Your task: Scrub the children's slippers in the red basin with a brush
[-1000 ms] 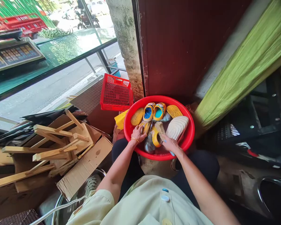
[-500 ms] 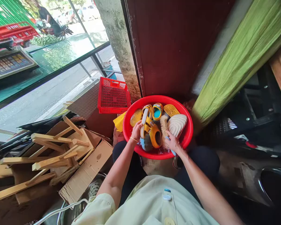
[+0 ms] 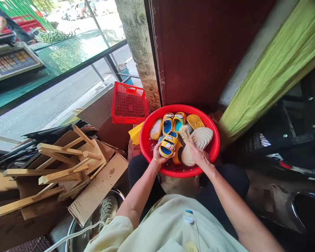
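My left hand [image 3: 156, 154] grips a small yellow slipper [image 3: 169, 144] with a blue insole and a cartoon strap, top side up, at the near left of a red basin [image 3: 186, 172]. In my right hand [image 3: 198, 154] is a scrubbing brush [image 3: 184, 134], its pale bristles pointing away from me beside the slipper; my fingers hide its handle. A white ridged sole [image 3: 203, 137] lies close to that hand. More yellow slippers rest along the basin's far side, among them one with a blue insole [image 3: 168, 123] and one with its yellow sole [image 3: 195, 121] upward.
Behind the basin on the left is a red plastic crate [image 3: 130, 105]. Wooden stools [image 3: 68, 157] and flattened cardboard [image 3: 99, 189] are heaped at left. A dark red door [image 3: 199, 52] and green curtain [image 3: 262, 80] stand beyond. A metal bowl [image 3: 118, 196] sits by my left leg.
The slipper in my left hand has turned from its side to face up, exposing strap and insole. My right hand with the brush has shifted slightly. The white slipper's sandal-like outline shows more.
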A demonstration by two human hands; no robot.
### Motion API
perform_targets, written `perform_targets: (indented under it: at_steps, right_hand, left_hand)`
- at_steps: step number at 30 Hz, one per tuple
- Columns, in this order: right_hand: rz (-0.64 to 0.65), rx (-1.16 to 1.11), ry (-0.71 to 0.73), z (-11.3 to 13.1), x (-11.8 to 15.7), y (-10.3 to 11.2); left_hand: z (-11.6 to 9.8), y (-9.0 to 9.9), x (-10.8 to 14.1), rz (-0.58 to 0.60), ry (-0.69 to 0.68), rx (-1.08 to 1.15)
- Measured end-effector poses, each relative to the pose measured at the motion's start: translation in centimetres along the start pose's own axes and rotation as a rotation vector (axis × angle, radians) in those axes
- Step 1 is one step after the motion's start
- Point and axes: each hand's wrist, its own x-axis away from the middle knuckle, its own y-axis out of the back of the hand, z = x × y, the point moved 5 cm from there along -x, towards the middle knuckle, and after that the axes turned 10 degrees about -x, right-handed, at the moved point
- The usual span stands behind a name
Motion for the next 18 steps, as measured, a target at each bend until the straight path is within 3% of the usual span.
perform_targets:
  at_steps: [3, 6, 10, 18]
  right_hand:
    - [-0.035, 0.118, 0.053, 1.0, -0.1, 0.5]
    - [0.056, 0.229, 0.127, 3.3, 0.1, -1.5]
    - [0.092, 0.364, 0.086, 4.4, -0.8, -2.9]
    - [0.032, 0.254, 0.109, 5.1, -3.1, -3.0]
  left_hand:
    - [0.1, 0.3, -0.4, -0.029, -0.004, -0.027]
    - [0.8, 0.3, -1.0, -0.052, -0.011, -0.02]
    - [1.2, 0.3, -1.9, -0.087, -0.056, 0.017]
    - [1.7, 0.7, -2.3, -0.199, -0.092, -0.011]
